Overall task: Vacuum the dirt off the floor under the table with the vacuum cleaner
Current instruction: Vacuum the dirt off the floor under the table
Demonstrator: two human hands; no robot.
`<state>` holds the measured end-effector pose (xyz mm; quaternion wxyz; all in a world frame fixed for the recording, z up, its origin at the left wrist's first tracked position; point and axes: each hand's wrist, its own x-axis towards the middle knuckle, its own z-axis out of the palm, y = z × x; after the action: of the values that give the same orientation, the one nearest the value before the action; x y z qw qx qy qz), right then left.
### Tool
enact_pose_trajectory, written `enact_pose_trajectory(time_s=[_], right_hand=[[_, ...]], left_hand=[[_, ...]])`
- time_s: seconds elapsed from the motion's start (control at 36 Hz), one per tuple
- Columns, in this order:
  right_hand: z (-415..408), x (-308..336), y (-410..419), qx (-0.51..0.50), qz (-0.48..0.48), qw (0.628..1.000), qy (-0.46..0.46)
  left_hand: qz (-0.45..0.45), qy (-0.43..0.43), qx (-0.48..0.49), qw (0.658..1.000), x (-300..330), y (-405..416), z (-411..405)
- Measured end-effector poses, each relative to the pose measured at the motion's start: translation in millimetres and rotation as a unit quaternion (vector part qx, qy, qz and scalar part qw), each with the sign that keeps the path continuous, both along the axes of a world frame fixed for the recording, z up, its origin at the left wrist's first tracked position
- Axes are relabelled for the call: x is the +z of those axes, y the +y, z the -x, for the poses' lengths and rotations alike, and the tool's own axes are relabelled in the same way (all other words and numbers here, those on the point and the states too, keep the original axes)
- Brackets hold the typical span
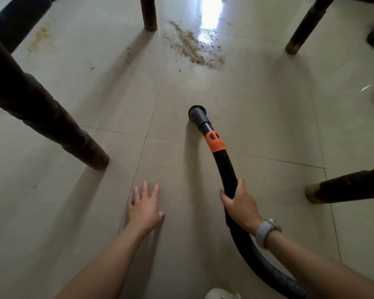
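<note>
My right hand (240, 202) grips the black vacuum hose (226, 169) just below its orange collar (215, 141). The round black nozzle (197, 113) at the hose's end points down at the beige tiled floor, short of the dirt. A long patch of brown crumbly dirt (192, 47) lies farther ahead on the tiles, beside a bright reflection. A thinner scatter of specks (125, 58) lies to its left. My left hand (145, 207) is spread flat, fingers straight, low over the floor to the left of the hose.
Dark wooden table legs stand around: a thick one at near left (52, 124), one at far centre (148, 14), one at far right (304, 26), one at near right (345, 187). A yellowish stain (39, 39) marks the floor at far left.
</note>
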<state>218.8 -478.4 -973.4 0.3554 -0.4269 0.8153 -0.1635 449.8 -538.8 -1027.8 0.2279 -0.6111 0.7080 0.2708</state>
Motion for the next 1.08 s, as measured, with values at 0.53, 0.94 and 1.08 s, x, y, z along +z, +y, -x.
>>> enact_pose_trajectory(time_s=[0.53,0.94,1.08], right_hand=[[28.2,-22.3,-73.4,-0.212,0.101,0.972,0.004],[38.6,-15.8,-107.0,-0.231,0.141,0.962,-0.024],[41.4,-12.2,-123.5,-0.240,0.105,0.965,-0.032]], left_hand=[[0.002,-0.018,-0.018,1.000,2.1,-10.1,6.3],[-0.016,-0.032,-0.038,0.999,5.8,-20.0,14.5],[-0.013,-0.037,-0.052,0.998,4.9,-19.5,12.2]])
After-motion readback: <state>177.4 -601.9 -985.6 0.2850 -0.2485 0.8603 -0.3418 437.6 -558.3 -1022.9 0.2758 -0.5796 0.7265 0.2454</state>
